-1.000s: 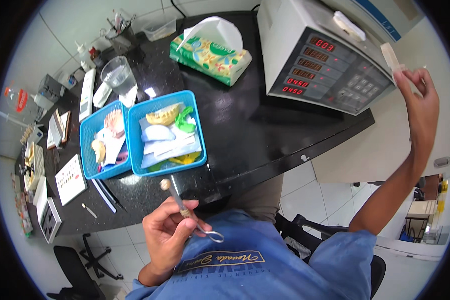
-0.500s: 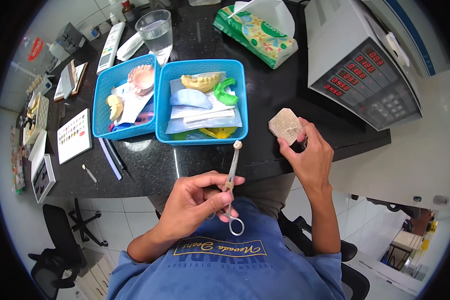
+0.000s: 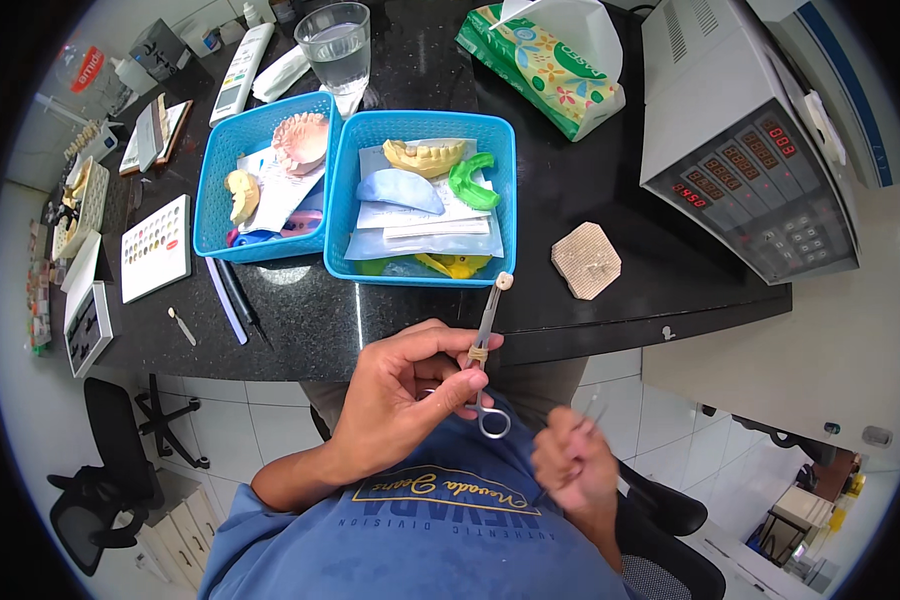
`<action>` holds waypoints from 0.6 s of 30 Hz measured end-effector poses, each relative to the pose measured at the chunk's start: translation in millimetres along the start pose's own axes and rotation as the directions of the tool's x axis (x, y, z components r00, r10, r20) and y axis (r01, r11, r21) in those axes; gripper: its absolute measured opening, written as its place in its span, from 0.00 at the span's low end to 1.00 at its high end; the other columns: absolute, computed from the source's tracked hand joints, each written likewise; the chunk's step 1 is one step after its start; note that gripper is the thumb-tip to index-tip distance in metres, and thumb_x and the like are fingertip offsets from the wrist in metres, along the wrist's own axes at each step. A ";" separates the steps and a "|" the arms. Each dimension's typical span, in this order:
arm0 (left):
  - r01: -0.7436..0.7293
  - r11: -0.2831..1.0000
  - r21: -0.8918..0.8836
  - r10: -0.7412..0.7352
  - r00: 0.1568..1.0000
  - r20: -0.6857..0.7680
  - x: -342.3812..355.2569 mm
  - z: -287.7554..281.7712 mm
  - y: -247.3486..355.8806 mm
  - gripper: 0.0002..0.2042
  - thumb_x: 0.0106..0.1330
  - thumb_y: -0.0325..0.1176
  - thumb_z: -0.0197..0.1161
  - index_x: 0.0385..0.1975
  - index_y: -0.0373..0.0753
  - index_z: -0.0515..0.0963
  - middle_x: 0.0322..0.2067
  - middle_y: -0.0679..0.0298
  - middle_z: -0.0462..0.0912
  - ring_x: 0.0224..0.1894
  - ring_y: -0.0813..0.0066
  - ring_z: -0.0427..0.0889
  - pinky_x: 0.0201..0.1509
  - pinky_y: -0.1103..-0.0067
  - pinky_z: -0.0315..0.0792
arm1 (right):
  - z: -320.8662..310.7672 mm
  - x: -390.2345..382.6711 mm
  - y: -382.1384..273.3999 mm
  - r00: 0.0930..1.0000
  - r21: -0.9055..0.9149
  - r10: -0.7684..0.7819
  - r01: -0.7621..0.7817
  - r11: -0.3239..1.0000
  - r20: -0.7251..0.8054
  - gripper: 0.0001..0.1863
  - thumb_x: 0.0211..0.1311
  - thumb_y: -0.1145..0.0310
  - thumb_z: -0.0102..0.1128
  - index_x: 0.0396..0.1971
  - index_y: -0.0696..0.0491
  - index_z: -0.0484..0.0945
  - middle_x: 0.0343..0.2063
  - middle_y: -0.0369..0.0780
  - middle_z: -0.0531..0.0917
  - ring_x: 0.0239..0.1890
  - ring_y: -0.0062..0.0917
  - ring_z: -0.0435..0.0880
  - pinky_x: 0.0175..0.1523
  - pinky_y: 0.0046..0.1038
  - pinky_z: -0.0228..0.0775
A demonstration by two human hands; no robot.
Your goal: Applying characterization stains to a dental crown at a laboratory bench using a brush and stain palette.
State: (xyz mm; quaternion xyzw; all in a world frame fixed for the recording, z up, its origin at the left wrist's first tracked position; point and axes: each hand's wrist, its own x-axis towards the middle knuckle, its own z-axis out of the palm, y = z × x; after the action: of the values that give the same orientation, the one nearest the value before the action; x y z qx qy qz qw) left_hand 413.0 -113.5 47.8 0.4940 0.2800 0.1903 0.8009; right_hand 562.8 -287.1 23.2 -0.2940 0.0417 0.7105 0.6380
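Observation:
My left hand (image 3: 405, 400) is closed round a metal hemostat (image 3: 486, 325) with a band wound about its shanks. A small whitish tooth crown (image 3: 505, 282) sits at the tip of its jaws, just below the right-hand blue basket. The finger ring hangs below my fingers. My right hand (image 3: 576, 462), smeared by motion, is closed in front of my shirt. Something thin and pale sticks up from its fingers; I cannot make out what it is. A beige honeycomb firing tray (image 3: 586, 262) lies on the black counter (image 3: 540, 312), apart from both hands.
Two blue baskets (image 3: 421, 276) hold dental casts, a green mouth tray and papers. A grey furnace control unit (image 3: 760, 190) with red digits stands at right. Behind are a tissue pack (image 3: 545, 70) and a glass of water (image 3: 333, 60). A shade card (image 3: 157, 250) lies left.
My right hand has left the honeycomb tray and drawn back toward my body. The tray now lies free on the counter. My left hand still holds the hemostat and crown. The view has shifted slightly.

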 end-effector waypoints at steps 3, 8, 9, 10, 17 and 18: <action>0.002 1.000 0.009 -0.001 1.000 -0.025 1.5 2.0 1.6 0.14 0.61 0.22 0.56 0.47 0.28 0.71 0.36 0.63 0.71 0.34 0.77 0.81 0.35 0.86 0.78 | -8.3 -9.8 15.0 0.985 -0.060 0.164 -0.160 0.985 0.060 0.16 0.57 0.59 0.54 0.22 0.55 0.65 0.13 0.30 0.59 0.14 0.11 0.55 0.16 0.14 0.43; 0.105 0.985 -0.134 -0.103 0.994 0.022 2.0 -0.9 4.2 0.16 0.60 0.23 0.58 0.48 0.27 0.70 0.29 0.62 0.74 0.30 0.73 0.82 0.29 0.86 0.78 | 23.3 2.9 -15.2 0.899 -0.791 -0.436 0.300 0.533 0.046 0.24 0.59 0.58 0.45 0.38 0.67 0.74 0.22 0.34 0.65 0.21 0.13 0.62 0.25 0.16 0.53; 0.205 0.956 -0.209 -0.185 0.976 0.110 1.0 -2.4 6.5 0.17 0.60 0.24 0.58 0.49 0.26 0.69 0.28 0.62 0.75 0.30 0.74 0.82 0.28 0.87 0.77 | 30.8 8.3 -22.2 0.825 -0.890 -0.545 0.351 0.293 0.146 0.19 0.60 0.64 0.45 0.38 0.66 0.75 0.23 0.36 0.66 0.22 0.14 0.64 0.25 0.17 0.56; 0.232 0.940 -0.250 -0.204 0.970 0.130 0.7 -0.7 8.6 0.19 0.61 0.25 0.58 0.51 0.26 0.68 0.26 0.63 0.75 0.28 0.75 0.82 0.27 0.88 0.76 | 38.1 13.4 -26.0 0.827 -0.892 -0.545 0.346 0.292 0.142 0.19 0.60 0.64 0.45 0.38 0.66 0.75 0.23 0.36 0.66 0.22 0.14 0.64 0.25 0.17 0.56; 0.236 0.928 -0.288 -0.207 0.970 0.128 -2.3 -2.3 9.1 0.18 0.61 0.24 0.58 0.50 0.26 0.68 0.26 0.63 0.75 0.27 0.76 0.82 0.26 0.87 0.76 | 50.6 47.0 -50.8 0.462 -0.700 -0.527 0.433 -0.568 0.714 0.16 0.43 0.83 0.64 0.36 0.56 0.80 0.27 0.41 0.78 0.24 0.23 0.77 0.25 0.19 0.67; 0.219 0.940 -0.260 -0.195 0.974 0.115 -3.1 -2.2 8.4 0.18 0.61 0.24 0.57 0.50 0.26 0.68 0.26 0.63 0.75 0.27 0.76 0.82 0.26 0.87 0.77 | 49.5 50.9 -51.4 0.459 -0.675 -0.498 0.441 -0.592 0.736 0.16 0.42 0.82 0.65 0.36 0.56 0.80 0.27 0.40 0.78 0.24 0.23 0.77 0.25 0.19 0.67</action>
State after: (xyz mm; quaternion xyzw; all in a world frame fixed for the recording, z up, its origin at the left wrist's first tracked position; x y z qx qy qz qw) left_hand 409.0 -110.1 55.4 0.3553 0.2665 0.1195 0.8879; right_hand 591.9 -211.3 56.2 -0.6307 -0.6367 0.0136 0.4434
